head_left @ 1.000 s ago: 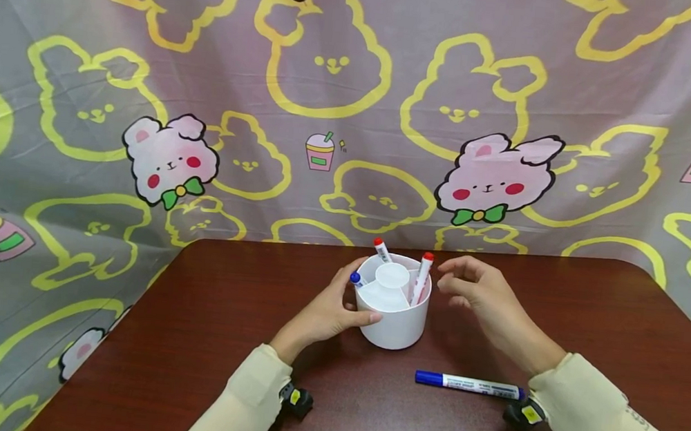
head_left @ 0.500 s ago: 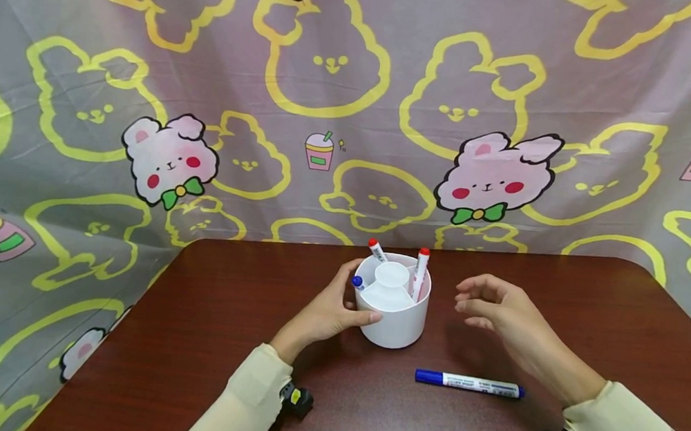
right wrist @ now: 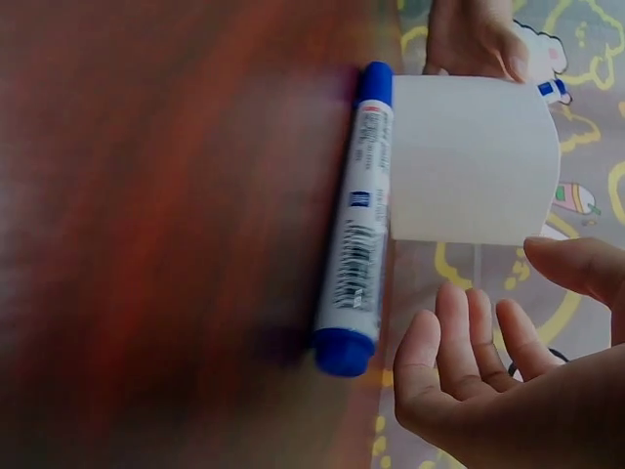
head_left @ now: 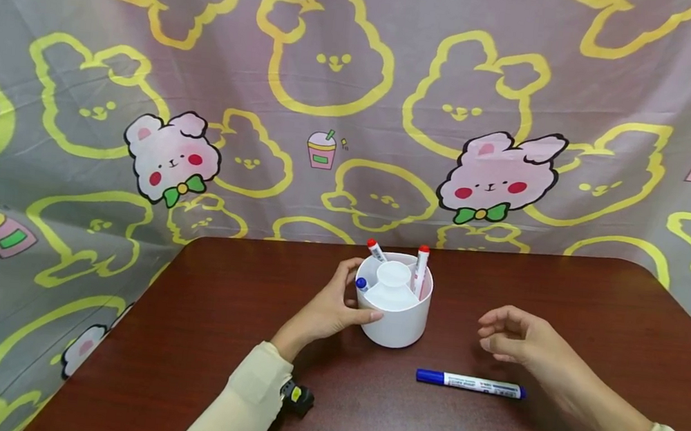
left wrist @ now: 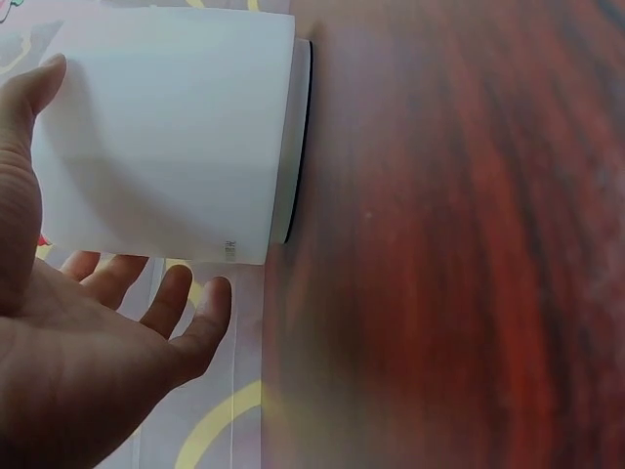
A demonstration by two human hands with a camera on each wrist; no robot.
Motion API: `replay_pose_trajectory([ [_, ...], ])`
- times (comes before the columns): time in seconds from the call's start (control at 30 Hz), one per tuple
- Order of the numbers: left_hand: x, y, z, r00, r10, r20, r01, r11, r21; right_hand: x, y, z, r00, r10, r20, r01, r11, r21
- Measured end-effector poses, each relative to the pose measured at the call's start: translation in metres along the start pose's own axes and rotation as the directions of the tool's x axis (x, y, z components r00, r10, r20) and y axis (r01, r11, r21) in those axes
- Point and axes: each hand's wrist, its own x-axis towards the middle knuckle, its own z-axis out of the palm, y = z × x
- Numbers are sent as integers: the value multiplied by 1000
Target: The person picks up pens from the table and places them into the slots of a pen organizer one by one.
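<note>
A white round pen holder with divided compartments stands on the table. My left hand grips its left side, thumb across the front and fingers round the back. In the left wrist view the thumb lies along the holder's wall. Two red-capped markers, one at the back and one at the right, lean in it, and a blue-tipped marker pokes out at the left. A blue-capped whiteboard marker lies in front of the holder. Above and right of it hovers my right hand, fingers loosely bent around nothing.
The dark red-brown wooden table runs back to a hanging cloth printed with cartoon animals. Black wrist cameras are strapped to both wrists; the left wrist camera sits low over the table.
My right hand has moved away from the holder, to the right and toward me. The right red-capped marker now stands more upright. My left hand keeps its grip on the pen holder.
</note>
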Motion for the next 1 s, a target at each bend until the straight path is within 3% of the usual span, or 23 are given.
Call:
replay_pose_trajectory([
  [0.37, 1, -1, 2, 1000, -10, -1, 10, 1000, -18, -20, 15, -6, 999, 15, 41, -11, 995, -99],
  [0.73, 0, 0, 4, 1000, -28, 4, 28, 999, -35, -25, 23, -4, 1000, -19, 10, 20, 988, -154],
  [1.0, -1, 1, 3, 999, -39, 5, 40, 999, -31, -28, 24, -5, 1000, 8, 21, -4, 986, -168],
])
